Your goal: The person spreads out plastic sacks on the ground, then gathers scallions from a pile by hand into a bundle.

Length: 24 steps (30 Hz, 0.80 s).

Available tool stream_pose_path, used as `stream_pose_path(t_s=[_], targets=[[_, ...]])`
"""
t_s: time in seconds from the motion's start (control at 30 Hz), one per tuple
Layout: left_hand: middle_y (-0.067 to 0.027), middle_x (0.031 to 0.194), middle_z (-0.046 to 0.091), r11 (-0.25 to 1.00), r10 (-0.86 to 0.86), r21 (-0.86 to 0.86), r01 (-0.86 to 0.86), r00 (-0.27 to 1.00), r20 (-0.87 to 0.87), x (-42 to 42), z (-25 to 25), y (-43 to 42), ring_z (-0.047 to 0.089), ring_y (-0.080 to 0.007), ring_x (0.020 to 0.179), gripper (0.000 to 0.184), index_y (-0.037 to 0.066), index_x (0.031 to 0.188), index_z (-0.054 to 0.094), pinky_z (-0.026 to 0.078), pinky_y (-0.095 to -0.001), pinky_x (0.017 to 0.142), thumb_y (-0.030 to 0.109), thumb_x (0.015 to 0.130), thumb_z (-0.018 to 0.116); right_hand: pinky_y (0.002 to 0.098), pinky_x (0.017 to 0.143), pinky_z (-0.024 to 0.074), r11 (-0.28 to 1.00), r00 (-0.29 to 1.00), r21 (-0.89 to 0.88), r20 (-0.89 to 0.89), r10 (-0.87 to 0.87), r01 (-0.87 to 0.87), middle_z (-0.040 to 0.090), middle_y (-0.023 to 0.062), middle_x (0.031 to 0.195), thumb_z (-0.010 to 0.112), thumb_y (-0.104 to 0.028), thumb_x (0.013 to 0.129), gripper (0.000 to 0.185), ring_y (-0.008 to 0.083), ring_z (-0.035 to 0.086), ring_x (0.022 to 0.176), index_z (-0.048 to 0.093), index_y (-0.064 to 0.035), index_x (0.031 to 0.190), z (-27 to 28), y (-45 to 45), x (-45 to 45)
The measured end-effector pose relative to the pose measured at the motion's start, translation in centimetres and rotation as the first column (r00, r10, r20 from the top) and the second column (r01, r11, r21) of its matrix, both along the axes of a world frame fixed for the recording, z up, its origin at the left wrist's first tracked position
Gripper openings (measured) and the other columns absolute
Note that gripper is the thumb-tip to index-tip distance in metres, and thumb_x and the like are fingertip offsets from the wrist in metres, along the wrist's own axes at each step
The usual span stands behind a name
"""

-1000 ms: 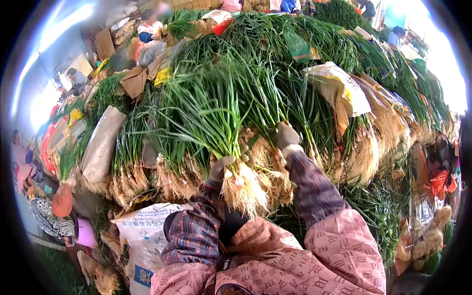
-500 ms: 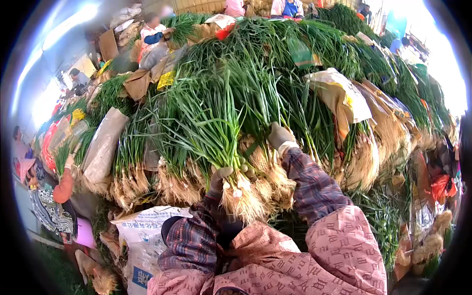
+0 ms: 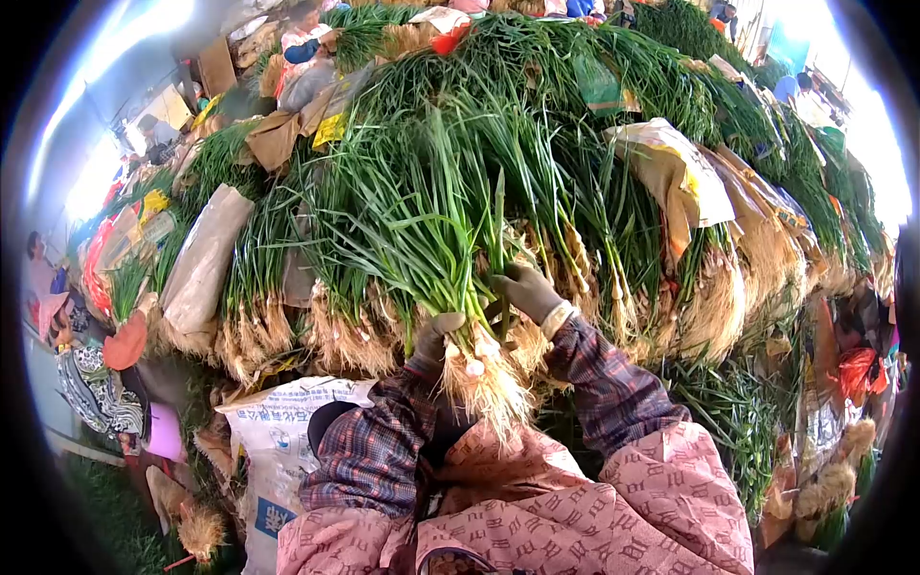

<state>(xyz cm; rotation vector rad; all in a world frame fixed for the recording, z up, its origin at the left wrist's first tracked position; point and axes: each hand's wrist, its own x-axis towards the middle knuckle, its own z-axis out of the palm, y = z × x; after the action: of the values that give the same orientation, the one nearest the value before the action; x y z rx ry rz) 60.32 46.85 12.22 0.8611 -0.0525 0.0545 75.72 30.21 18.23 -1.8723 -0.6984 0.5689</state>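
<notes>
A bunch of green garlic point(image 3: 450, 244) with long flat leaves fans upward in front of me, its pale roots point(image 3: 487, 388) hanging toward my lap. My gloved left hand point(image 3: 437, 337) is closed round the stems just above the roots. On the bunch's right side, my gloved right hand point(image 3: 529, 291) has its fingers curled at a green stalk point(image 3: 498, 220) that stands up beside the bunch. Its fingertips are partly hidden behind the stems. More green garlic with roots outward lies in the heap point(image 3: 345, 331) right behind my hands.
Brown paper sheets point(image 3: 206, 254) and a white-yellow sack point(image 3: 671, 158) lie on the heap. A white printed sack point(image 3: 287, 431) stands at my lower left. Loose leaves point(image 3: 728, 431) lie at lower right. A co-worker in an orange sleeve point(image 3: 125, 343) sits at the left.
My right hand has come down and left, from the heap to the side of the held bunch. My left hand stays on the bunch, slightly higher in view.
</notes>
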Motion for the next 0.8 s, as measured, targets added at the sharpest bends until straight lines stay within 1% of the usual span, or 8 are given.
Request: stream_pose_path(t_s=[0.07,0.27,0.4,0.5,0.6,0.67,0.7,0.8], targets=[[-0.0161,0.106,0.063,0.996,-0.087,-0.018,0.088,0.995,0.052,0.1,-0.4,0.3,0.064,-0.0256,0.093,0.047,-0.008,0.118,0.053,0.055,-0.0357,0.082,0.029,0.089,0.059,0.0349,0.057,0.0487,0.924,0.934,-0.358,0.358,-0.001,0.138,0.060,0.0034,0.071,0.057,-0.037,0.091,0.035,0.0157,0.057,0.059,0.066,-0.0036,0.096,3.7,0.4,-1.2],[-0.0171,0.103,0.063,0.952,0.055,0.290,-0.095,0.988,0.141,1.8,-6.9,1.6,0.063,-0.0277,0.089,0.052,-0.008,0.114,0.056,0.053,-0.0398,0.081,0.038,0.090,0.053,0.0411,0.050,0.0441,0.987,0.499,-0.098,0.866,0.022,0.127,0.057,0.0079,0.057,0.057,-0.031,0.089,0.031,0.0262,0.056,0.050,0.061,-0.0078,0.069,5.2,2.5,-1.1],[-0.0179,0.107,0.060,0.839,-0.207,-0.497,0.222,0.975,0.085,-0.9,5.8,-3.3,0.059,-0.0304,0.097,0.044,-0.004,0.113,0.055,0.053,-0.0431,0.082,0.026,0.081,0.059,0.0322,0.048,0.0371,0.765,0.948,0.598,-0.314,-0.049,0.238,0.050,0.0021,0.061,0.047,-0.024,0.092,0.027,0.0160,0.043,0.049,0.049,-0.0119,0.067,3.7,2.2,1.4],[-0.0094,0.115,0.059,0.834,-0.206,-0.453,0.314,0.940,0.272,-0.9,7.8,-3.8,0.056,-0.0245,0.100,0.041,0.006,0.119,0.057,0.043,-0.0408,0.092,0.029,0.086,0.056,0.0302,0.066,0.0453,0.816,0.816,0.472,-0.578,0.001,0.333,0.051,0.0023,0.069,0.050,-0.046,0.092,0.044,0.0132,0.047,0.063,0.047,-0.0100,0.068,5.0,0.0,0.5],[-0.0148,0.117,0.058,0.814,-0.183,-0.508,0.284,0.953,0.240,-0.8,7.8,-3.9,0.058,-0.0286,0.103,0.044,0.002,0.119,0.054,0.047,-0.0452,0.089,0.026,0.083,0.058,0.0260,0.073,0.0480,0.466,0.145,0.885,-0.463,0.874,0.013,0.058,0.0088,0.085,0.057,-0.053,0.087,0.056,0.0170,0.055,0.078,0.057,0.0027,0.094,0.9,2.3,0.6],[-0.0196,0.120,0.055,0.857,-0.119,-0.487,0.167,0.985,0.127,-1.2,7.6,-4.1,0.057,-0.0321,0.106,0.046,-0.001,0.115,0.055,0.053,-0.0482,0.081,0.026,0.078,0.062,0.0264,0.068,0.0479,0.807,0.799,0.589,-0.508,0.321,0.050,0.059,0.0071,0.083,0.056,-0.042,0.091,0.044,0.0153,0.056,0.074,0.059,0.0016,0.096,5.1,2.3,-3.3],[-0.0204,0.110,0.059,0.912,-0.093,-0.393,0.121,0.992,0.091,-1.1,6.1,-2.8,0.060,-0.0325,0.097,0.042,-0.004,0.108,0.058,0.054,-0.0473,0.079,0.026,0.079,0.060,0.0291,0.062,0.0475,0.835,0.763,0.525,-0.605,0.229,0.166,0.060,0.0057,0.079,0.051,-0.032,0.096,0.034,0.0143,0.056,0.066,0.059,0.0010,0.096,5.5,2.6,-3.8],[-0.0219,0.084,0.066,0.985,-0.024,-0.171,0.027,1.000,0.019,-1.1,4.5,-0.6,0.067,-0.0335,0.078,0.038,-0.010,0.091,0.063,0.056,-0.0455,0.075,0.027,0.083,0.055,0.0276,0.055,0.0455,0.962,0.765,0.021,0.602,-0.229,0.272,0.059,0.0053,0.073,0.051,-0.028,0.095,0.031,0.0142,0.054,0.059,0.058,0.0024,0.099,4.0,3.2,-3.6]])
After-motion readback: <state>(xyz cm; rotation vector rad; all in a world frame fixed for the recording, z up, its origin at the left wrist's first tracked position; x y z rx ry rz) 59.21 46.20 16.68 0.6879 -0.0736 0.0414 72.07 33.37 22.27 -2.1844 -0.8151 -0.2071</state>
